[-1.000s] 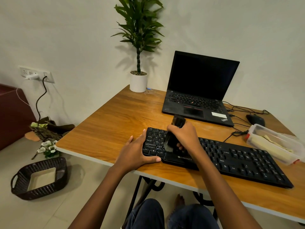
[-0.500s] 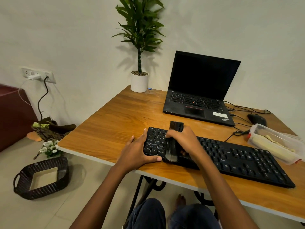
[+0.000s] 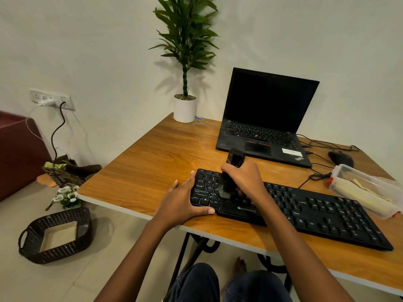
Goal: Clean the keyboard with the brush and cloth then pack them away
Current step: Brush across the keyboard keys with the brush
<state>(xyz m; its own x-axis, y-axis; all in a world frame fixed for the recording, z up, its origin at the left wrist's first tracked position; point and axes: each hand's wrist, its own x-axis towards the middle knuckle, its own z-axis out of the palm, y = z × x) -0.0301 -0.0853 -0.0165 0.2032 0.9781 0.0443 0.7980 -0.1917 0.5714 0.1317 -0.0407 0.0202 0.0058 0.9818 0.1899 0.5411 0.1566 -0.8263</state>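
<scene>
Basket (image 3: 54,235) on floor, far left. Left hand (image 3: 185,201) flat, fingers straight, braced against left end of keyboard (image 3: 316,212) on the surface (image 3: 152,162). Right hand (image 3: 244,177) fisted round brush (image 3: 231,177), bristles down on left-side keys, handle up. Clear box (image 3: 349,177) far right, cream cloth (image 3: 366,195) inside.

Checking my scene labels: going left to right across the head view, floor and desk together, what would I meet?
Wicker basket → potted plant → laptop → plastic container.
</scene>
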